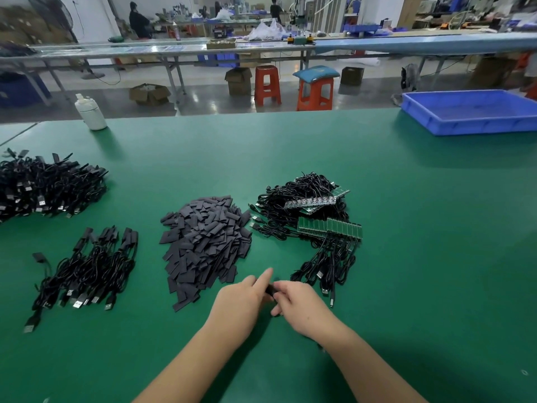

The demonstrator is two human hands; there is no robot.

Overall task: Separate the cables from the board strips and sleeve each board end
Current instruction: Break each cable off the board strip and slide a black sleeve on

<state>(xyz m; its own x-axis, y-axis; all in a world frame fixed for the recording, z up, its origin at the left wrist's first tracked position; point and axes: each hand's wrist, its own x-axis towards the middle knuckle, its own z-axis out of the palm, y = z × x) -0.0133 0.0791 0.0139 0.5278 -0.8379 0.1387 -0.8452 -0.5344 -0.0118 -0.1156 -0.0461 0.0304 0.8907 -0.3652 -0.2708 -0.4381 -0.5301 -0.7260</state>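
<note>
I am at the sleeving step, I judge: my left hand (242, 301) and right hand (302, 305) pinch a black sleeve (270, 290) between them low over the counter (406, 228), each grip pressed onto it, and next the sleeve must slide fully home.

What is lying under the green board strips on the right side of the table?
The green board strips rest on a tangled heap of black cables, some hanging toward the hands. Anything beneath that heap is covered, except the green table around it.
</note>
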